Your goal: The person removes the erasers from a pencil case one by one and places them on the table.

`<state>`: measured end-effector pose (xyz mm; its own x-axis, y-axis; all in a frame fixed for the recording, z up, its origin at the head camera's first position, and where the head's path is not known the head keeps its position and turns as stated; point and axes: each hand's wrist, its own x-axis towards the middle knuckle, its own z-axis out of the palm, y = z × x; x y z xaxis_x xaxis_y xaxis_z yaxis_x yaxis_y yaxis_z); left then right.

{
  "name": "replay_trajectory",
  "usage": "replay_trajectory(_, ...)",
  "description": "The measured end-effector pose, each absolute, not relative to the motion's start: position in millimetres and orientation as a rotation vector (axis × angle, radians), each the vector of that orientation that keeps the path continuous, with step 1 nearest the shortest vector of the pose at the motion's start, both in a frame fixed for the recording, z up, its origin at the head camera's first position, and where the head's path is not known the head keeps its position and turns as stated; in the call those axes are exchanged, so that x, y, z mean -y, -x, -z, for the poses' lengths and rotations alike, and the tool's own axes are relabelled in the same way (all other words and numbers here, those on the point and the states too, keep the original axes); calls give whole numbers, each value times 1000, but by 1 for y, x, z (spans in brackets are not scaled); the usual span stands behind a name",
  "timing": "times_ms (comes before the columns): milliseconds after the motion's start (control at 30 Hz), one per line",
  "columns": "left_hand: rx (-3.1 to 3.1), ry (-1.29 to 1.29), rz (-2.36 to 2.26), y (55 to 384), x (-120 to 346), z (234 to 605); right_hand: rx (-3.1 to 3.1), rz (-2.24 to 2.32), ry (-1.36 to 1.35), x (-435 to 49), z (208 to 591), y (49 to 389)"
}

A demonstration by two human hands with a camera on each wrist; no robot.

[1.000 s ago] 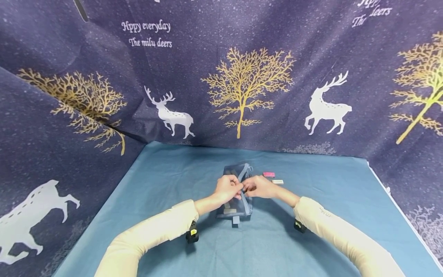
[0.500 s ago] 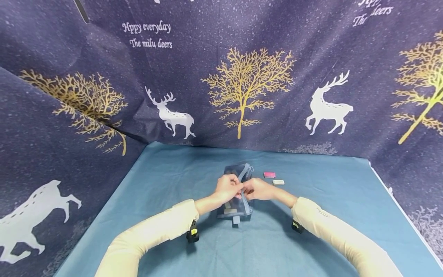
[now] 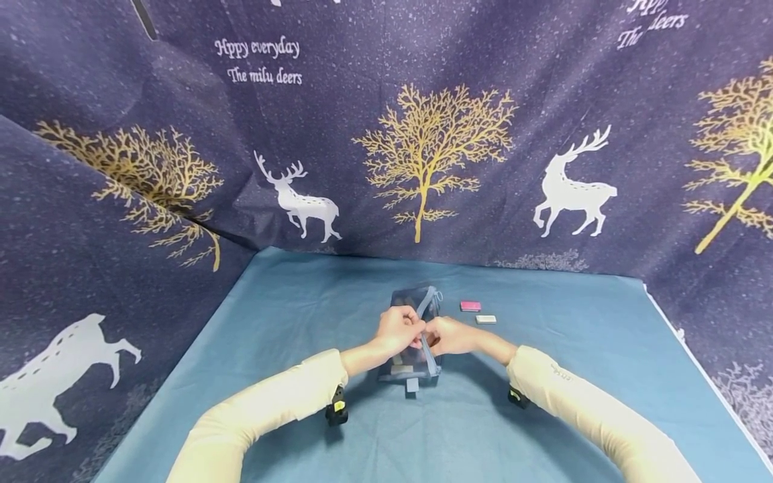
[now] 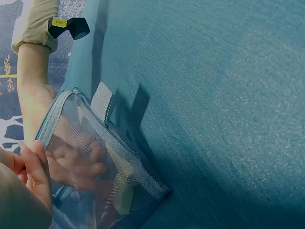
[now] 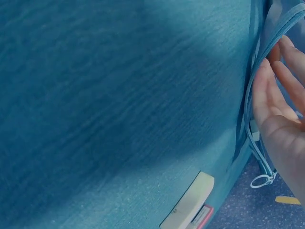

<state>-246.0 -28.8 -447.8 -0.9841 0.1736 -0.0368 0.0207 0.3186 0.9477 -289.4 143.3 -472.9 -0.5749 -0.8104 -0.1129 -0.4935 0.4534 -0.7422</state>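
A blue mesh zip pouch (image 3: 410, 295) lies mid-table, its zip opening gaping and a fabric tab (image 4: 101, 102) at the near end. My left hand (image 3: 398, 330) pinches the zip edge and lifts it. Through that opening my right hand (image 3: 451, 335) reaches in; in the left wrist view its bent fingers (image 4: 81, 157) show through the mesh. A pale eraser-like block (image 4: 123, 191) lies inside, and something reddish shows near the fingers. I cannot tell whether the right hand grips anything. A round zip pull (image 5: 262, 180) hangs from the far end.
Right of the pouch, a pink eraser-like block (image 3: 470, 306) and a white one (image 3: 486, 319) lie on the blue cloth (image 3: 302, 295). A dark curtain (image 3: 483, 215) printed with deer and trees stands behind the table. Each wrist carries a small black camera.
My right hand has shifted slightly left and nearer, deeper into the pouch opening. The left hand keeps its pinch on the zip edge.
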Motion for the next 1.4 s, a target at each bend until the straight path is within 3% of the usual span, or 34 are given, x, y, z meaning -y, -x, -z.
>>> replay_trajectory(1400, -2433, -237, -1790, 246, 29, 451, -2360, 887, 1202, -129, 479, 284)
